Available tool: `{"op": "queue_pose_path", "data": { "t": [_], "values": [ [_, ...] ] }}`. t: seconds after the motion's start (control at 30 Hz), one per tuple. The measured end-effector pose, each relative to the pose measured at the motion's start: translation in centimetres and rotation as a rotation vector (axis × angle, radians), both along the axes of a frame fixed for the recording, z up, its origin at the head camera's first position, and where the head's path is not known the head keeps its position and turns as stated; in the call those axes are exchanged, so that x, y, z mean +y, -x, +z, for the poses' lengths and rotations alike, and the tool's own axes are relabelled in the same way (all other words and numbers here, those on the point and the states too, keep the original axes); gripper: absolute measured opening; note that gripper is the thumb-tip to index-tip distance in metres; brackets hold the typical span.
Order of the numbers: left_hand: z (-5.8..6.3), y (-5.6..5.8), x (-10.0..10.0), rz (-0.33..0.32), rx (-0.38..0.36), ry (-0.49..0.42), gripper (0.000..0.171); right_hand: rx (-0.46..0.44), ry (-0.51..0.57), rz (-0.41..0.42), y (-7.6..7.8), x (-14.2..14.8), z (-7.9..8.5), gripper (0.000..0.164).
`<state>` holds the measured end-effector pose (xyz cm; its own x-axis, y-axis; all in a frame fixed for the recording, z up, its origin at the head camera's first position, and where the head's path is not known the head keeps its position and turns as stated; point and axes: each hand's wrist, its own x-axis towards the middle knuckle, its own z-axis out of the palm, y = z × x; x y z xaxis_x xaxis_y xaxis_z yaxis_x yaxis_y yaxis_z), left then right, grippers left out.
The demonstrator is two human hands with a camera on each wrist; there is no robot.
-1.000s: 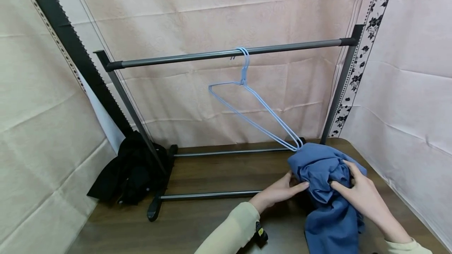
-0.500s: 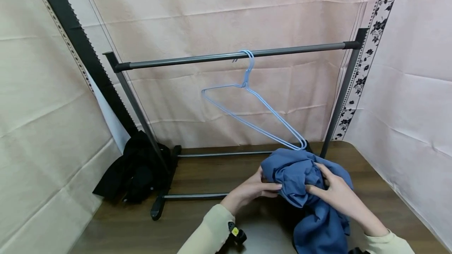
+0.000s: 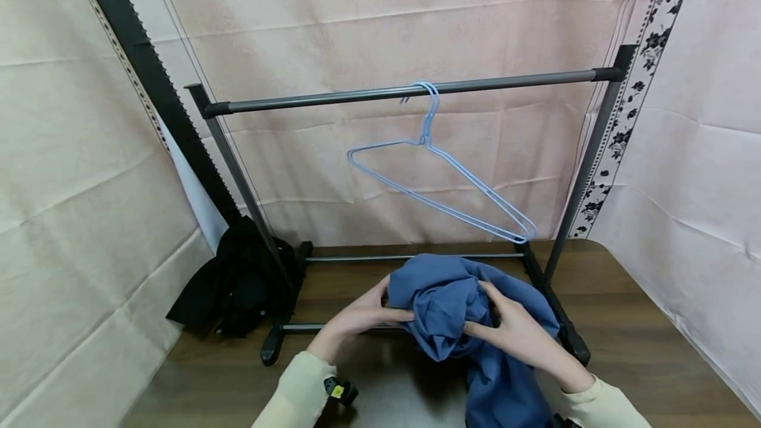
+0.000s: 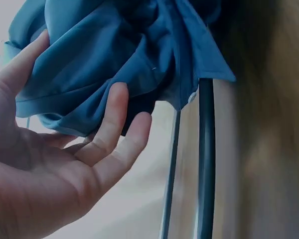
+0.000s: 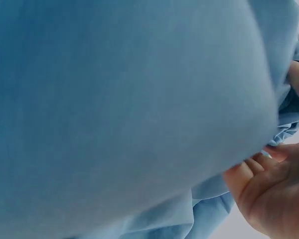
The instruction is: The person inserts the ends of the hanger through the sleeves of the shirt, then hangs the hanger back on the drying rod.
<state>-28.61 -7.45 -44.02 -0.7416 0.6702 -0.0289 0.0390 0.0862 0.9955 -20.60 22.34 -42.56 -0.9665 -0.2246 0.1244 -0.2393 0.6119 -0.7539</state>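
A bunched blue shirt (image 3: 442, 309) is held up between both hands over the front of the table. My left hand (image 3: 365, 316) grips its left side, thumb on the near face. In the left wrist view, that hand (image 4: 74, 149) has its thumb and fingers spread around the folds, and a white button (image 4: 192, 97) shows near a pointed corner of cloth. On the right, my right hand (image 3: 514, 329) holds the gathered fabric between thumb and fingers. Cloth fills most of the right wrist view, partly hiding the right hand (image 5: 271, 189). A loose length hangs down below the bundle.
Light blue hangers (image 3: 458, 216) hang from the top bar (image 3: 333, 98) of a dark metal rack behind the shirt. A black garment (image 3: 238, 283) lies heaped at the rack's left foot. Pale cloth curtains (image 3: 333, 25) enclose the wooden table (image 3: 624, 322).
Both hands have carried the blue shirt leftwards, from the table's right side to in front of the rack's middle. The hangers have swung slightly and the shirt now sits apart from them in view.
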Motion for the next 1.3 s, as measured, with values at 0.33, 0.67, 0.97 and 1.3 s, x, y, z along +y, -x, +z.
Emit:
{"op": "queue_pose_path", "data": {
  "t": [0.33,0.67,0.97,1.3],
  "values": [
    [-1.9,-3.1,-2.2,0.092,0.253,0.373,0.082,-0.069,-0.083,0.05,-0.3,-0.7,-2.2,0.096],
    [-0.6,-4.1,-4.9,0.076,0.19,0.375,0.087,-0.009,-0.079,0.149,-1.2,2.4,-2.5,0.078],
    [0.9,-4.6,-5.6,0.16,0.323,0.356,0.073,-0.011,-0.075,0.162,-1.5,3.4,-2.9,0.069],
    [-0.7,-4.2,-3.3,0.132,0.401,0.387,0.086,-0.076,-0.155,0.261,-1.7,2.5,-3.2,0.07]
  ]
}}
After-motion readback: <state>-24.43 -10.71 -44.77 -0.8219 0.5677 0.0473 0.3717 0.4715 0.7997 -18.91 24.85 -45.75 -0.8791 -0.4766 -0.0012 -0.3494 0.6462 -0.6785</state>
